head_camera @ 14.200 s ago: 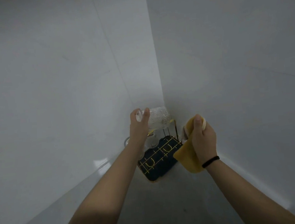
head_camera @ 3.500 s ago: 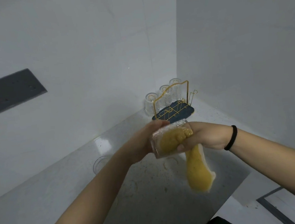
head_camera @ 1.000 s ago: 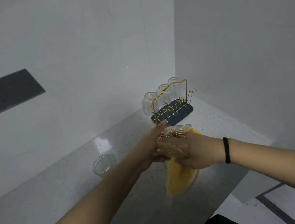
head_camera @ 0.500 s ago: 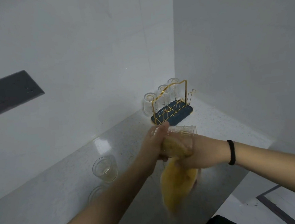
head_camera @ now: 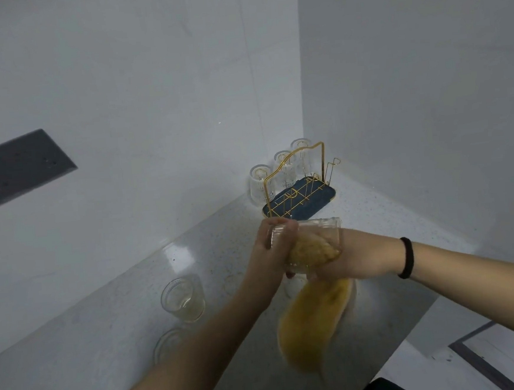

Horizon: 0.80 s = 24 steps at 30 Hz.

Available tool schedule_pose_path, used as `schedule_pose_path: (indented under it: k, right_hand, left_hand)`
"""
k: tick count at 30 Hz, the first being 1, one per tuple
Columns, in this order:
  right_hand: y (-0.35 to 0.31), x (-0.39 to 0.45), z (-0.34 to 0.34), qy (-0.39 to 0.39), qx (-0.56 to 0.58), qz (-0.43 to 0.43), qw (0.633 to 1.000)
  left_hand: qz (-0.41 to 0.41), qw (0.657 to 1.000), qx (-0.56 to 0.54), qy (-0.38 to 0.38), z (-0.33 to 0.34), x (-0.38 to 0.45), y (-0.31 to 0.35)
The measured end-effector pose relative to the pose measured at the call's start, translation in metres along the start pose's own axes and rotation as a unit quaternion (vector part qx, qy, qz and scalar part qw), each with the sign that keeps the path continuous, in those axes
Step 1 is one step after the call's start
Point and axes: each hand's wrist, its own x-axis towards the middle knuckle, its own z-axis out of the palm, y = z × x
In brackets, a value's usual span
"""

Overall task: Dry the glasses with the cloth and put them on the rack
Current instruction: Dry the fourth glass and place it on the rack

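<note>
head view | left hand (head_camera: 274, 249) grips clear ribbed drinking glass (head_camera: 310, 244) in mid-air, just in front of gold wire rack on dark-blue tray (head_camera: 299, 196) | right hand (head_camera: 341, 263) curls round yellow cloth (head_camera: 313, 322) stuffed inside glass | risk: hard twisting could slip the wet glass onto the speckled grey counter (head_camera: 106, 329), or knock the two clear tumblers (head_camera: 182, 299) well left of the rack

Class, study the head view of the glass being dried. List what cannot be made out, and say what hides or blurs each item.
- Lower glass: left forearm covers most of it; only a rim arc shows.
- Cloth: hanging tail is motion-blurred, edges unclear.
- Right hand: fingers hidden behind the held glass and cloth.
- Three glasses by the rack: too small to tell wet from dry.
</note>
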Motion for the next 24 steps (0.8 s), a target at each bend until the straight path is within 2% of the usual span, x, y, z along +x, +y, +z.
schedule_pose_path:
  k: [1, 3, 6, 7, 9, 11, 12, 13, 14, 15, 16, 17, 18, 19, 21, 22, 24]
  right_hand:
    - [0.003, -0.002, 0.002, 0.0, -0.129, -0.041, 0.991]
    - [0.011, -0.004, 0.008, 0.014, -0.309, -0.121, 0.943]
    - [0.027, -0.005, 0.016, 0.051, -0.463, -0.215, 0.858]
    - [0.026, -0.005, 0.015, 0.031, -0.454, -0.199, 0.868]
    - [0.017, -0.005, 0.009, 0.037, -0.354, -0.144, 0.923]
    - [0.011, -0.004, 0.001, 0.018, -0.111, -0.038, 0.993]
    - [0.007, -0.004, -0.002, 0.015, 0.053, -0.009, 0.998]
    - [0.004, -0.005, -0.003, 0.027, 0.196, -0.003, 0.98]
    - [0.003, -0.005, -0.003, 0.03, 0.287, 0.002, 0.957]
    - [0.0, -0.005, -0.002, 0.022, 0.314, 0.01, 0.949]
    - [0.0, -0.004, 0.0, 0.021, 0.266, 0.02, 0.963]
    - [0.0, -0.005, 0.002, 0.02, 0.159, 0.023, 0.987]
    - [0.001, -0.006, 0.006, 0.012, 0.014, 0.003, 1.0]
    - [0.004, -0.008, 0.01, 0.009, -0.136, -0.039, 0.99]
    - [0.012, -0.009, 0.018, 0.031, -0.381, -0.129, 0.915]
    - [0.014, -0.008, 0.021, 0.029, -0.457, -0.129, 0.88]
    - [0.017, -0.009, 0.023, -0.037, -0.523, -0.083, 0.847]
  left_hand:
    - [-0.076, 0.997, -0.023, -0.02, -0.001, 0.003, 0.005]
    - [-0.192, 0.977, -0.049, -0.077, -0.006, 0.007, 0.011]
    - [-0.242, 0.962, -0.044, -0.121, -0.012, 0.009, 0.014]
    - [-0.249, 0.96, -0.039, -0.124, -0.012, 0.01, 0.015]
    - [-0.226, 0.967, -0.03, -0.11, -0.01, 0.008, 0.013]
    - [-0.109, 0.992, 0.002, -0.065, -0.007, 0.006, 0.004]
    - [-0.02, 0.998, 0.021, -0.051, -0.006, 0.003, -0.001]
    - [0.06, 0.997, 0.02, -0.047, -0.005, 0.001, -0.008]
    - [0.107, 0.993, 0.009, -0.041, -0.004, 0.001, -0.011]
    - [0.122, 0.992, -0.001, -0.034, -0.002, 0.0, -0.012]
    - [0.111, 0.994, -0.007, -0.024, -0.001, 0.001, -0.008]
    - [0.08, 0.997, -0.014, -0.017, 0.0, 0.001, -0.004]
    - [0.027, 0.999, -0.02, -0.018, 0.0, 0.001, 0.002]
    - [-0.044, 0.998, -0.028, -0.036, -0.001, 0.002, 0.007]
    - [-0.179, 0.979, -0.017, -0.093, -0.005, 0.002, 0.014]
    - [-0.22, 0.969, -0.001, -0.114, -0.008, 0.002, 0.015]
    - [-0.246, 0.958, 0.017, -0.144, -0.012, 0.003, 0.012]
